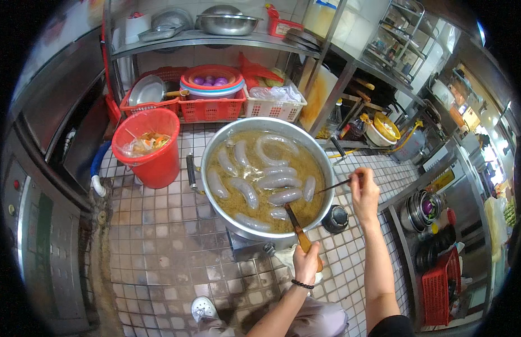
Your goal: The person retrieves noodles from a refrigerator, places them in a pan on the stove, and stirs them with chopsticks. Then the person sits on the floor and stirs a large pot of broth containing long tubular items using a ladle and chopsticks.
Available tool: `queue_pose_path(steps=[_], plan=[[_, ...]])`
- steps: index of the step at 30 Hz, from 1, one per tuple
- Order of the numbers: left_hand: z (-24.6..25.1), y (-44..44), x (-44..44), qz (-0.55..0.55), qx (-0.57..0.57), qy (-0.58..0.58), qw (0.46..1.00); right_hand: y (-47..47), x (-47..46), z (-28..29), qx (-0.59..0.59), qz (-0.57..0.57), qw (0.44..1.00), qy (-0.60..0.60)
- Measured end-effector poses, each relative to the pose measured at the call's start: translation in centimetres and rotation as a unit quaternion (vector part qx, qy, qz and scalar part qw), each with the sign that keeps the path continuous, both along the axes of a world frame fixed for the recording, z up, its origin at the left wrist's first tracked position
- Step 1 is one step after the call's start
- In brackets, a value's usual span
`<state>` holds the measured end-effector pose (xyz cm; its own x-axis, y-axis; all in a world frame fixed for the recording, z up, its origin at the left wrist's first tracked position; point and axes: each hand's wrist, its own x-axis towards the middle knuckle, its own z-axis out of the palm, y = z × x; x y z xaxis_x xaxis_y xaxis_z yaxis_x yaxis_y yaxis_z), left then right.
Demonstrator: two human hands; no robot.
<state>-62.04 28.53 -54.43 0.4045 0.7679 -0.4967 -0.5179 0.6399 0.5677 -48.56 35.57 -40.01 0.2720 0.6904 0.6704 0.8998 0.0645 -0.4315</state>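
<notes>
Several plump grey sausages float in brownish broth inside a large round metal pot. My left hand, with a dark bead bracelet at its wrist, grips the handle of a wooden paddle. The paddle's far end reaches the broth beside a sausage near the pot's front. Right of the pot, my right hand pinches a thin dark stick. Its tip meets the broth near a short sausage by the right wall. Whatever lies below the broth's surface is hidden.
A red bucket with scraps stands left of the pot. Behind are red baskets, a white basket and a metal shelf. A black round object sits near the pot's right side. Steel bowls rest on the right shelf.
</notes>
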Motion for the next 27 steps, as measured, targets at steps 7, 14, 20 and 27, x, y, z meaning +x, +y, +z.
queue_pose_path(steps=[7,14,20,27], plan=[[0.3,0.0,-0.1,0.001,-0.009,-0.007,1.000,-1.4,-3.1,1.3,0.058,0.040,0.996,0.053],[0.1,-0.1,0.1,0.028,0.002,-0.028,0.999,-0.4,-6.8,2.0,0.085,0.058,0.994,0.025],[-0.1,-0.1,0.3,0.025,-0.011,-0.054,0.998,0.6,-9.7,1.5,0.009,0.125,0.989,-0.080],[0.2,0.1,0.1,0.012,0.011,0.001,1.000,4.6,-14.3,1.3,0.034,0.214,0.975,-0.049]])
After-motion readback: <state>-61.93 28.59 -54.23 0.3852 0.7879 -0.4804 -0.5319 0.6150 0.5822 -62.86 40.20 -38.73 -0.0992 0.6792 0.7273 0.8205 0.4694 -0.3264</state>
